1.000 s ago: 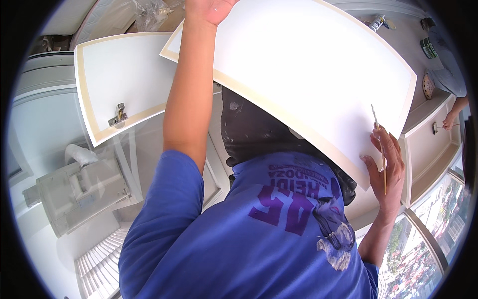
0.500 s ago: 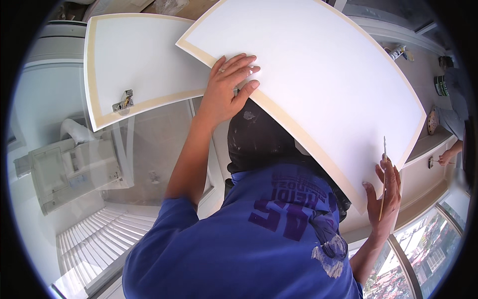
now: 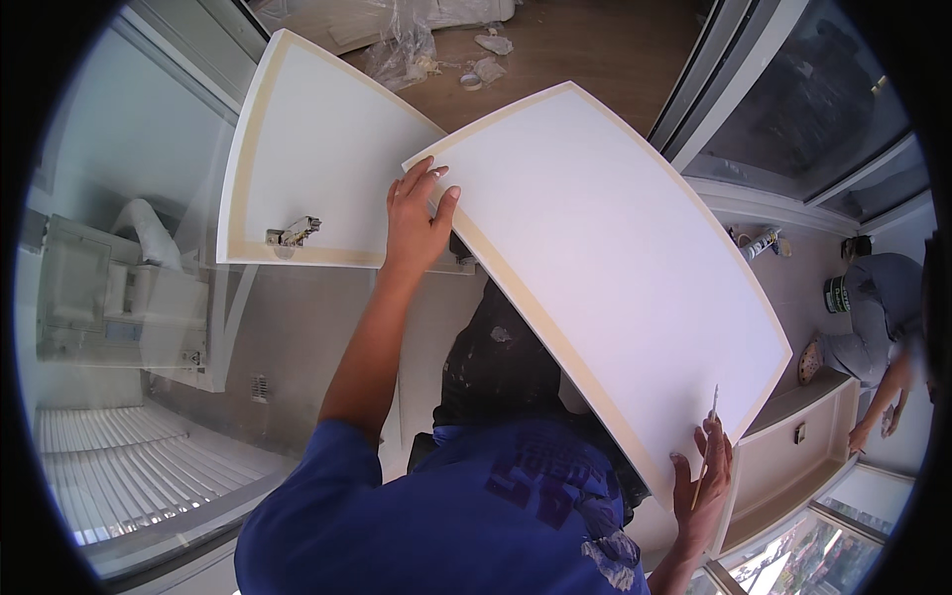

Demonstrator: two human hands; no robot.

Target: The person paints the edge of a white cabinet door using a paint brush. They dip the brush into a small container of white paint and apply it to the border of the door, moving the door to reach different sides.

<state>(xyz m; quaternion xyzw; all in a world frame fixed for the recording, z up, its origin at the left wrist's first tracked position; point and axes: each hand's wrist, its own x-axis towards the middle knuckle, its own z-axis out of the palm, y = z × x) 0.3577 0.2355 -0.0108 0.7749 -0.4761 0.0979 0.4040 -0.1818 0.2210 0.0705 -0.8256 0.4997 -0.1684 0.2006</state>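
A large white door panel (image 3: 615, 268) with a beige border is held flat in front of me, over my blue shirt. My left hand (image 3: 416, 220) grips its left edge, fingers spread on the top face. At the lower right corner my right hand (image 3: 702, 488) supports the panel and also pinches a thin stick-like tool (image 3: 706, 441) that points upward. A second white door (image 3: 317, 159) lies beyond the left hand, with a metal hinge (image 3: 294, 233) on its near edge.
At the right, a crouching person in grey (image 3: 873, 317) reaches down beside a green can (image 3: 838, 295) and a tube (image 3: 759, 243). A white outdoor unit (image 3: 109, 297) shows behind glass on the left. Crumpled plastic sheet (image 3: 412, 50) lies on the brown floor at the top.
The panel has come lower and flatter. My left hand went from its far top edge to its left edge. My right hand stays at the lower right corner with the stick.
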